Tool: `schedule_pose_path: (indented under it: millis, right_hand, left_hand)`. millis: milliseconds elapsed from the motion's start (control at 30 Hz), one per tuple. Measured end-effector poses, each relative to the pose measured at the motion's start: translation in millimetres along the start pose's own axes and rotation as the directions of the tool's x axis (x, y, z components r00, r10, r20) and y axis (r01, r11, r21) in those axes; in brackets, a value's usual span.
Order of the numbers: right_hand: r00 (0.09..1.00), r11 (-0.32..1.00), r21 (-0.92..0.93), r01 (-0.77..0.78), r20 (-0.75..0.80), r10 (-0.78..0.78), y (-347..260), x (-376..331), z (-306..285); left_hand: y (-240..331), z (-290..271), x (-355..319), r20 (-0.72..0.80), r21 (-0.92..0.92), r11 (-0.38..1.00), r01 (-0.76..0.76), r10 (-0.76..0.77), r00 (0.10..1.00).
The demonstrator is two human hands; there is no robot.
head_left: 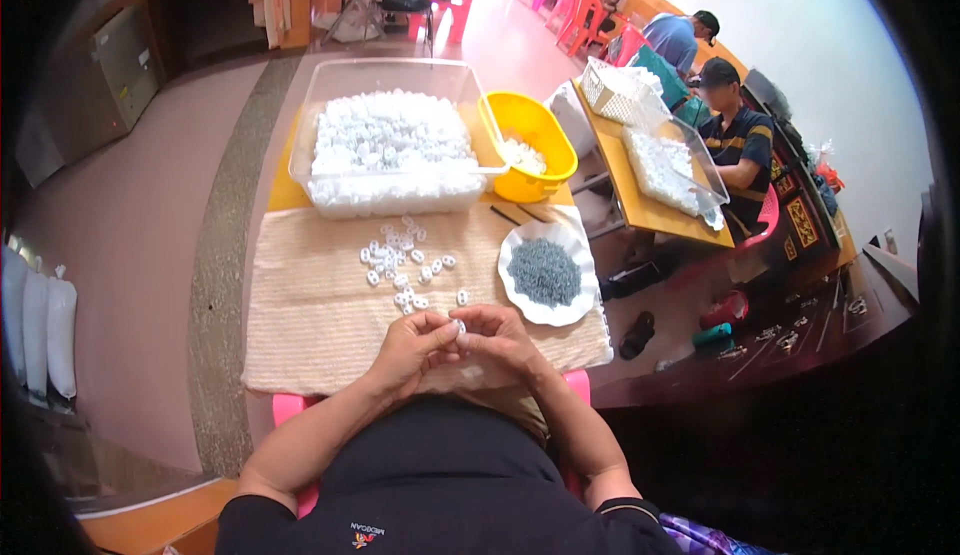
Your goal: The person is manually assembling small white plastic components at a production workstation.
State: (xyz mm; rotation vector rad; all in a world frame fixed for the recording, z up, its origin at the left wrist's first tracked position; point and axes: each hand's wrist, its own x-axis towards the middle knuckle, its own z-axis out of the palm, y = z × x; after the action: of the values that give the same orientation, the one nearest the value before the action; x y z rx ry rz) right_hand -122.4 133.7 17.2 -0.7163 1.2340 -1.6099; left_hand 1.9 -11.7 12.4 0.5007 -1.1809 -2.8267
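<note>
In front of my body, at the near part of a beige towel [300, 305], both hands meet over one small white plastic piece [460, 326]. My left hand [410, 347] is closed, pinching it between thumb and fingers. From the other side my right hand [503, 337] pinches the same piece, fingers bent. Just beyond them lie several loose white two-holed pieces [400, 255], with a single one [462, 297] close to my fingertips. To the right a white wavy-rimmed plate [560, 315] holds a heap of small grey metal parts [545, 273], too small to identify.
A clear bin [305, 135] full of white pieces [395, 135] stands at the table's back, beside a yellow tub [520, 189]. Two dark thin sticks [503, 215] lie near the plate. Right, a person [735, 145] sits at another table [625, 180]. White sacks [60, 335] stand far left.
</note>
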Motion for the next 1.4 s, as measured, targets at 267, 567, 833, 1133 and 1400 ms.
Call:
schedule_pose_path:
  millis: [267, 567, 833, 1133, 1400]
  right_hand:
    - [1.0, 0.998, -0.065, 0.014, 0.01, -0.014, 2.4, -1.8, 0.3]
    - [0.998, 0.998, -0.032, 0.045, 0.045, -0.043, 9.1, -0.1, -6.7]
    - [0.999, 0.998, -0.044, 0.036, 0.01, -0.035, 1.4, -0.5, 2.5]
    - [1.0, 0.998, -0.059, 0.02, -0.013, -0.021, 3.0, -2.0, 2.6]
    - [0.999, 0.996, -0.071, 0.053, 0.018, -0.052, 1.9, -0.3, 2.7]
  left_hand:
    - [1.5, 2.7, -4.6, -0.003, 0.038, 0.999, 0.007, -0.007, 1.0]
    - [0.5, 1.9, -2.1, -0.001, 0.047, 0.999, 0.014, -0.014, 1.0]
    - [1.5, 2.7, -3.8, 0.0, 0.03, 0.999, 0.015, -0.015, 1.0]
    - [-2.1, -1.7, -2.2, 0.027, 0.031, 0.999, 0.013, -0.014, 1.0]
    - [-3.3, -1.6, 0.0, 0.005, -0.003, 1.0, -0.001, 0.001, 1.0]
